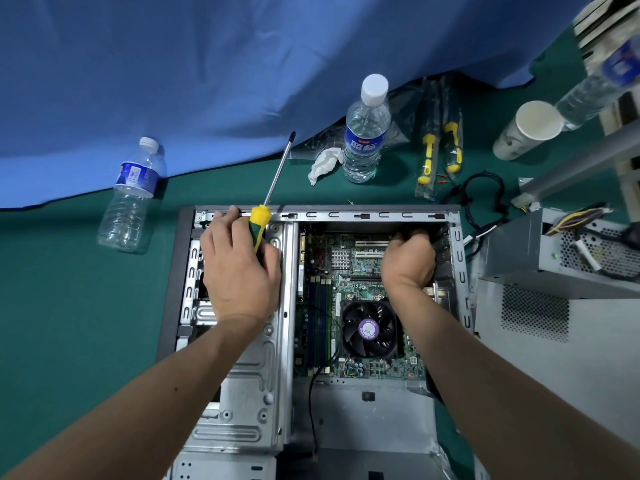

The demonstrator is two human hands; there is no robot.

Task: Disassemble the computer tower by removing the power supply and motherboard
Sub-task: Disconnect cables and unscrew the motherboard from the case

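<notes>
A green tabletop point(69, 306) filled the lower part of the view. Behind it hung a blue cloth point(207, 81) (creased, its hem lying on the green). Right of the cloth a grey bar point(581, 164) slanted before pale slats point(602, 15).

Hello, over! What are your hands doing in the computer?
Left hand holds yellow-green screwdriver. Right hand curled at green motherboard corner. Grey power supply already out. Black fan still mounted.

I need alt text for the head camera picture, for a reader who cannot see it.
A person leans over an open computer case: the left hand holds a yellow screwdriver at its top edge, and the right hand reaches in by the motherboard. The removed power supply lies to the right.
</notes>
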